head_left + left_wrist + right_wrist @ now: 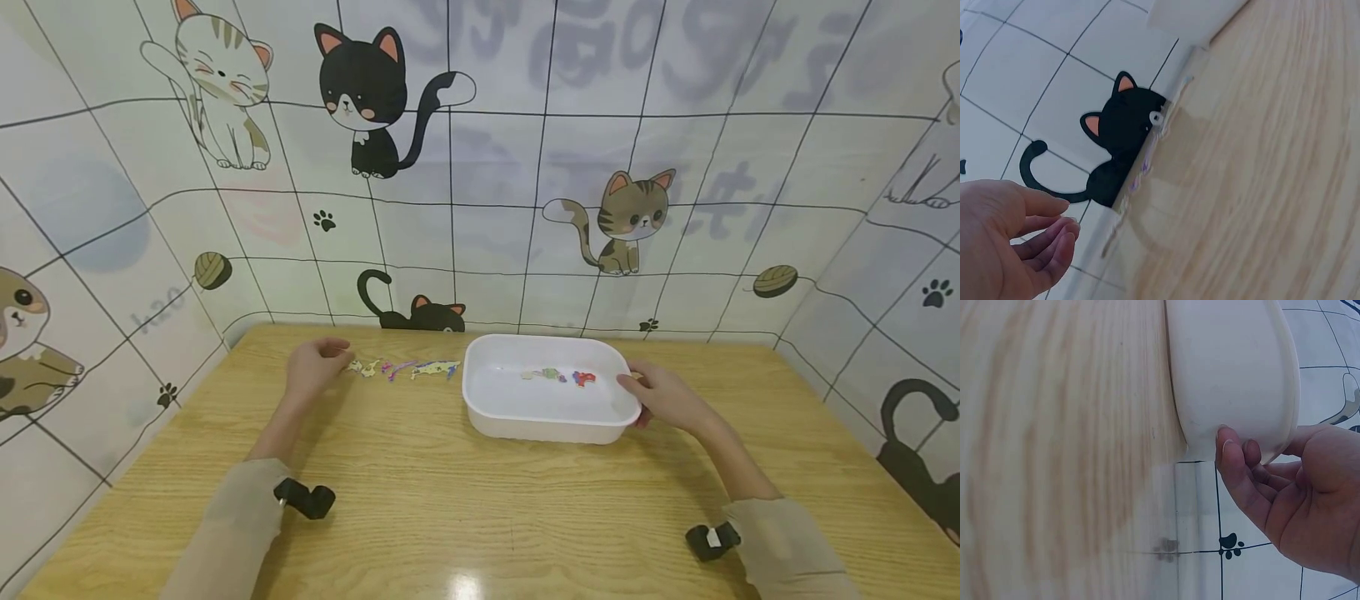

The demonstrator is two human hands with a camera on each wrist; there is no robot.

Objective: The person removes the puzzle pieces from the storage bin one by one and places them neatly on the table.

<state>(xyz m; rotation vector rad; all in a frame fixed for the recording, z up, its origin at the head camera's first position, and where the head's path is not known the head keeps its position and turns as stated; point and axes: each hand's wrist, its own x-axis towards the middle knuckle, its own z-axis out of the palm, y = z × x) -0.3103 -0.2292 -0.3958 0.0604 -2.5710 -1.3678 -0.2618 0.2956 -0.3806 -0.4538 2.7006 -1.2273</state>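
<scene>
My right hand (667, 398) grips the right end of a white plastic tray (480, 404), its thumb over the rim and its fingers against the outer wall. Inside the tray lie a pale green and purple piece (550, 374) and a red and blue piece (583, 379). Left of the tray, a row of small, thin, colourful cut-out pieces (435, 368) lies on the table. At the row's left end is my left hand (318, 367), fingers loosely bent, fingertips close to a yellowish piece (367, 368). In the left wrist view nothing shows between the fingers of the left hand (1019, 240).
The wooden table (450, 500) ends at the back against a wall covering (502, 167) with printed cats and grid lines; the same covering rises on both sides. A black wrist strap (303, 498) sits on the left sleeve and another strap (712, 540) on the right.
</scene>
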